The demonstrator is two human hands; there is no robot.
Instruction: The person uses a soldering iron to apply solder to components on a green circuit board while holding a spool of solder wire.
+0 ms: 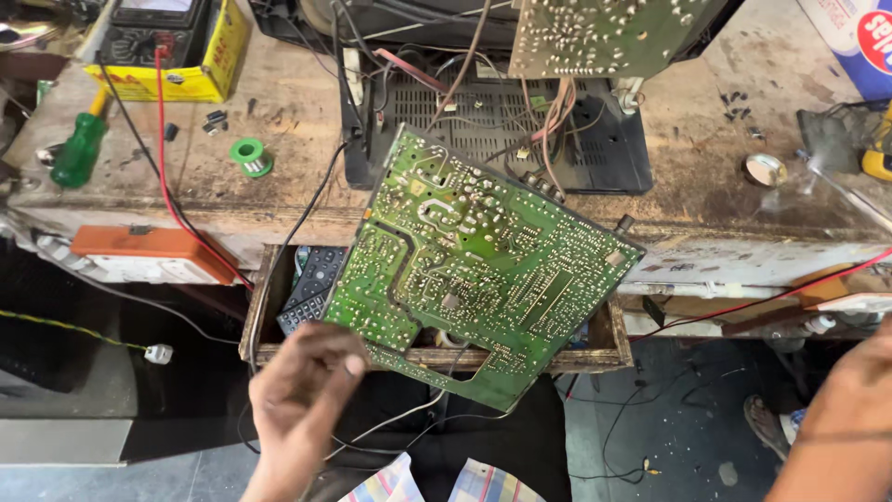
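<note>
A worn wooden workbench (279,200) stands over a dusty grey floor (688,437).

Bare forearms – checked cloth (437,483) at the lap.
</note>
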